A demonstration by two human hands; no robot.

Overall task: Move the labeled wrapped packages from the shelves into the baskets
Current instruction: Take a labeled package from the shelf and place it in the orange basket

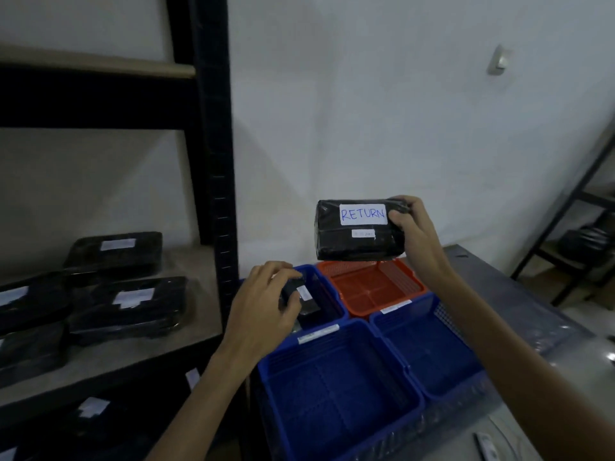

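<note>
On the worktop (519,294) right of the black rack (216,161), four baskets sit in a 2x2 block, sides touching.

Near row: near-left blue basket (332,394) and near-right blue basket (429,354). Each has a white label strip on its far rim; text unreadable.

Left hand (263,304) reaches in over the rim of the far-left blue basket (327,294). Fingers are curled round a small package (304,299), black wrap with a white label, held inside that basket. Can't tell if it's touching the basket floor.

Orange basket (372,287) is beside it at far right of the block.

Right hand (416,234) is raised above the orange basket. Fingers and thumb are clamped on the right end of the RETURN package (359,231), a black-wrapped block. It has a big white label with "RETURN" in blue facing me and a smaller white sticker below it, unreadable. The package is in the air, clear of the basket.

Left side, the rack's lower level holds dark wrapped items with white labels (93,410), too dim for detail. On the shelf (133,354) above are more flat black labeled packages: one at the front (128,307), one behind it (113,254) and others (20,301) overlapping at the left edge.

Far back: plain white wall (366,94) with a small fitting (499,59) on it. A second rack (582,227) is at far right.
</note>
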